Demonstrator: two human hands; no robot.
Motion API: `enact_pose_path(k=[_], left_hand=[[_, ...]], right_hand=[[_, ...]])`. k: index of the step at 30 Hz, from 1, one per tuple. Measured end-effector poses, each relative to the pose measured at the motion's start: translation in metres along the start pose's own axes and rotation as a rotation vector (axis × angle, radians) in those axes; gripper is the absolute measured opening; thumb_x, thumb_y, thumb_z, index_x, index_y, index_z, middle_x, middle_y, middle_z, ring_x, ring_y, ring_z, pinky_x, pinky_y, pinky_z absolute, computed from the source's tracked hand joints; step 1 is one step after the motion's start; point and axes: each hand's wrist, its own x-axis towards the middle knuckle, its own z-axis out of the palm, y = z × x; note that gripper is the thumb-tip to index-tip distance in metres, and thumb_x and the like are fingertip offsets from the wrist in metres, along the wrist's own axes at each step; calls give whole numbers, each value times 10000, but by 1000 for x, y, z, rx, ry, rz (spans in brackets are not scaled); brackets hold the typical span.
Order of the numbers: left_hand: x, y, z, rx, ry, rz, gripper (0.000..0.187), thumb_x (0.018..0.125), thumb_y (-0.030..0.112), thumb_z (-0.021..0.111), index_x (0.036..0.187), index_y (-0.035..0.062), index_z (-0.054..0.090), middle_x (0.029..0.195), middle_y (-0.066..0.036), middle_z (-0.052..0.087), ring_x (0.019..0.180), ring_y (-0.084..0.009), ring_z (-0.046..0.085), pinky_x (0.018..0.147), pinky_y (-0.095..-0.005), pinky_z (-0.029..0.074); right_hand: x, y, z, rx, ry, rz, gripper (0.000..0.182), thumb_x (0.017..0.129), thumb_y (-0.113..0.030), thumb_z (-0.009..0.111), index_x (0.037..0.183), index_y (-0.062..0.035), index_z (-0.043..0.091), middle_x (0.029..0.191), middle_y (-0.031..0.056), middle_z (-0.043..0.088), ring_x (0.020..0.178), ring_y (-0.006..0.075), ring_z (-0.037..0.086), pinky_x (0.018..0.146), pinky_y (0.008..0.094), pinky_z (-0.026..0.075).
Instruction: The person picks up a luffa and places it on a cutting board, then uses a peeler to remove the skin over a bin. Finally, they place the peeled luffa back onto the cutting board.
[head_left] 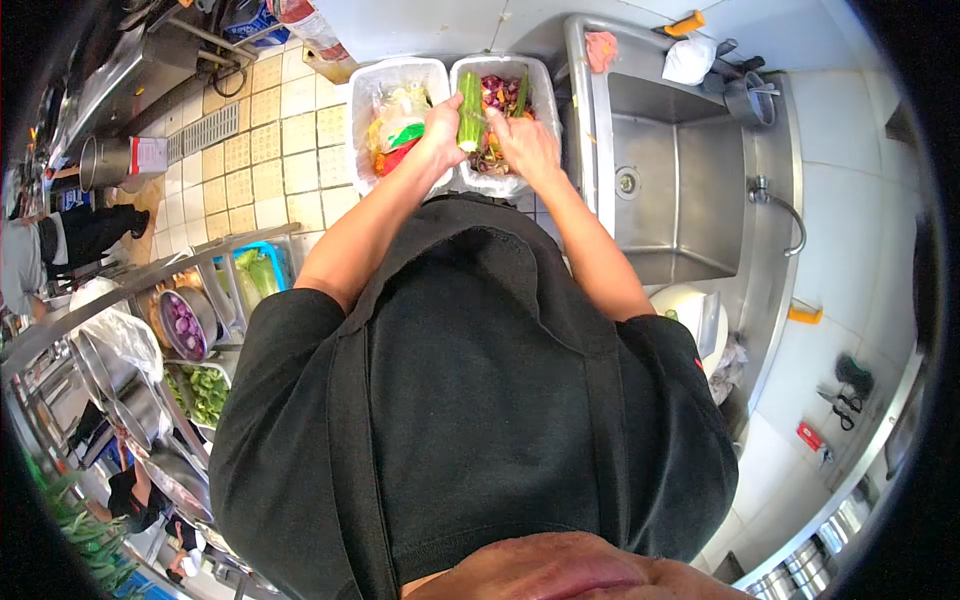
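Note:
My left hand (442, 128) is wrapped around a green cucumber (470, 108), held upright over the right-hand bin. Its surface is pale green in places, as if partly peeled. Close beside it, my right hand (527, 143) has its fingers curled and its thumb towards the cucumber; whatever it grips is hidden. Below lies a white bin (545, 100) with purple, orange and brown vegetable scraps. A dark green strip or piece (522, 92) shows at its far side. To the left stands a second white bin (357, 110), holding plastic bags and other waste.
A steel sink (675, 190) with a tap (775, 200) is on my right. On my left, a rack holds a pot of purple vegetables (185, 325), a blue crate (262, 270) and leafy greens (207, 390). Another person (75, 240) stands farther left on the tiled floor.

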Motion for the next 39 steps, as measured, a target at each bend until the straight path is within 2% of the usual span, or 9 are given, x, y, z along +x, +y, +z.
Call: enact_pose_path(k=[5, 7, 12, 16, 19, 23, 27, 34, 39], left_hand=[[-8, -11, -16, 204, -84, -22, 377, 1016, 345, 346, 1043, 34, 558, 810, -110, 605, 631, -227, 583, 566, -352, 507], [-6, -16, -24, 230, -186, -46, 386, 1011, 367, 367, 1054, 37, 562, 808, -98, 607, 656, -216, 602, 562, -350, 512], [-22, 2, -12, 252, -186, 14, 396, 1002, 376, 406, 1138, 34, 553, 876, -102, 634, 697, -202, 628, 548, -312, 529], [24, 6, -33, 155, -98, -23, 375, 1008, 339, 389, 1165, 30, 532, 911, -125, 629, 757, -227, 634, 616, -359, 545], [37, 7, -33, 67, -84, -45, 387, 1021, 333, 320, 1166, 36, 522, 896, -129, 618, 752, -246, 612, 633, -388, 530], [51, 9, -34, 9, -89, -44, 416, 1027, 364, 286, 1163, 57, 532, 898, -127, 619, 725, -246, 592, 601, -383, 511], [42, 13, -13, -19, -1, -13, 419, 1028, 377, 296, 1119, 60, 554, 887, -113, 621, 742, -250, 598, 630, -408, 523], [34, 10, -3, -16, 77, 38, 401, 1025, 361, 348, 1109, 38, 570, 871, -123, 620, 758, -266, 601, 708, -427, 533], [9, 14, 8, 60, 101, 21, 372, 1025, 354, 352, 1118, 44, 537, 862, -127, 613, 703, -260, 600, 584, -412, 528]], right_hand=[[62, 13, -6, -99, -81, 169, 768, 943, -624, 278, 948, 18, 698, 987, 246, 672, 986, 394, 641, 879, 498, 481], [87, 40, -10, -233, -158, 49, 745, 943, -621, 281, 1048, 7, 670, 1097, 214, 659, 1060, 386, 617, 919, 472, 470], [114, 67, -17, -130, -95, 375, 700, 928, -603, 329, 1198, -35, 636, 1254, 216, 591, 1185, 371, 557, 989, 456, 426], [102, 62, -25, -43, 8, 461, 774, 920, -625, 316, 1150, 42, 636, 1227, 250, 594, 1179, 400, 551, 984, 458, 425], [91, 62, -24, -8, 73, 426, 754, 919, -641, 306, 1126, -12, 666, 1155, 238, 633, 1117, 406, 583, 944, 471, 445], [38, 12, -30, 52, -121, 58, 696, 914, -676, 289, 1003, -143, 728, 929, 220, 682, 953, 385, 647, 826, 488, 485], [-6, -17, -27, 33, -28, -46, 641, 913, -632, 376, 828, -102, 727, 760, 195, 677, 778, 389, 662, 747, 498, 499], [-8, -8, -9, -15, 51, -93, 654, 927, -592, 370, 775, -56, 712, 734, 229, 662, 756, 396, 663, 720, 510, 504], [15, 0, 2, 3, -12, -30, 704, 935, -605, 321, 794, -39, 715, 773, 241, 665, 800, 406, 660, 750, 519, 497]])
